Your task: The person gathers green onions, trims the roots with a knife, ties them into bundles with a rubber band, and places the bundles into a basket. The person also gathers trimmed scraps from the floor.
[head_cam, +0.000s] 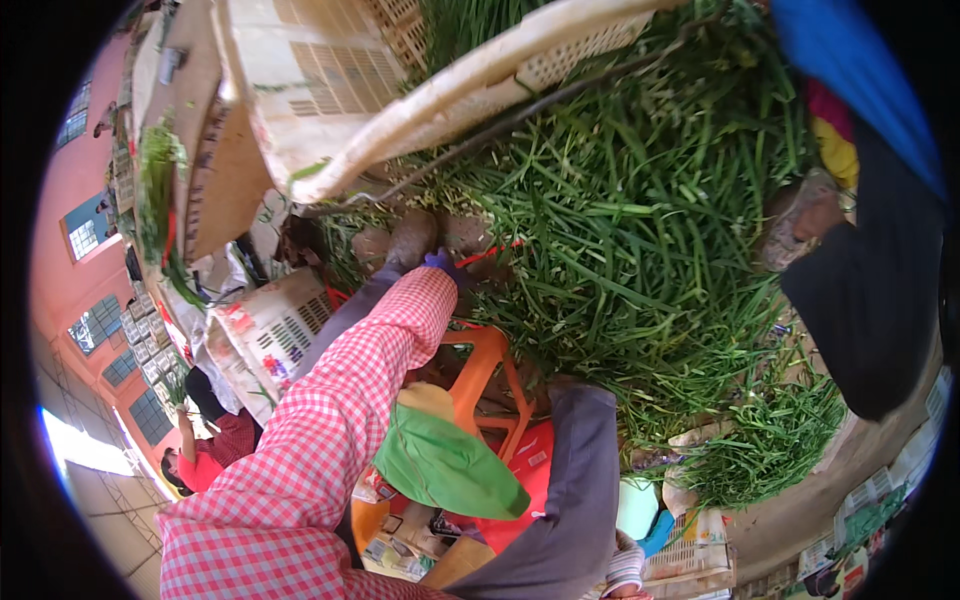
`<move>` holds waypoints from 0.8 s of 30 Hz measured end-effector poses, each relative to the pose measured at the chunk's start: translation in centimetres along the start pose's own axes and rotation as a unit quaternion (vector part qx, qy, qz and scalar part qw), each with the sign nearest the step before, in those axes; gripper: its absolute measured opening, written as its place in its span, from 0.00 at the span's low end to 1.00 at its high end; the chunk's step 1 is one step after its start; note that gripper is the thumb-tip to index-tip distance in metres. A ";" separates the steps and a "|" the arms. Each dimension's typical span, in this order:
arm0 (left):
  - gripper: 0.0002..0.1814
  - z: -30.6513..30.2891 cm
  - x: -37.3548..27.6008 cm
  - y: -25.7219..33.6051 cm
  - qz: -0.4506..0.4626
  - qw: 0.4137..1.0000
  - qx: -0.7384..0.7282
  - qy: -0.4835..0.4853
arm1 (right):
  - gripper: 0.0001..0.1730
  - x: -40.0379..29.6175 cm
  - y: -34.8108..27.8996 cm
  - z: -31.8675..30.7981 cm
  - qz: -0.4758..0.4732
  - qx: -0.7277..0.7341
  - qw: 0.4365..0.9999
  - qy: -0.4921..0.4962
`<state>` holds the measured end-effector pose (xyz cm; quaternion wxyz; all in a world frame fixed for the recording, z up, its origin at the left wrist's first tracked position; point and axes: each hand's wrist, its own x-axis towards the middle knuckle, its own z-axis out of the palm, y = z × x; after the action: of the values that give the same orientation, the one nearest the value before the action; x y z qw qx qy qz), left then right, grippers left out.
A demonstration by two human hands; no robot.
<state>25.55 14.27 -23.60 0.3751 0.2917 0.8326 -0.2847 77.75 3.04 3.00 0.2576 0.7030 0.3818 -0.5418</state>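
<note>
My left hand (pixel 444 264), in a purple glove below a red-and-white checked sleeve, reaches down beside a shoe (pixel 414 236). A thin red strip (pixel 491 253) runs out from beside its fingers, which are too small and turned away to show a grip. Just right of the hand lies a large heap of long, flat green leaves (pixel 637 225), like chives. An orange plastic stool (pixel 476 367) stands below the hand, between my grey-trousered legs. Green cloth (pixel 450 465) with a yellowish part overlaps that stool. My right hand is out of view.
A cream plastic crate (pixel 330 82) tilts at the top, with a dark rod (pixel 540 112) beside its rim. Another crate (pixel 285 322) stands at left. At right are another person's dark trouser leg (pixel 862 300) and muddy foot (pixel 799 221). A person (pixel 217 446) handles green leaves at far left.
</note>
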 end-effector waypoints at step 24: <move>0.22 -18.5 -13.0 -39.2 -0.200 0.978 0.019 -0.048 | 0.12 0.1 -6.3 -1.0 -0.006 0.128 0.990 0.065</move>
<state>-3.26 -2.65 6.97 0.3448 0.1121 0.8495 -0.3833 73.18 7.51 3.54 0.1370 0.7615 0.3300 -0.5408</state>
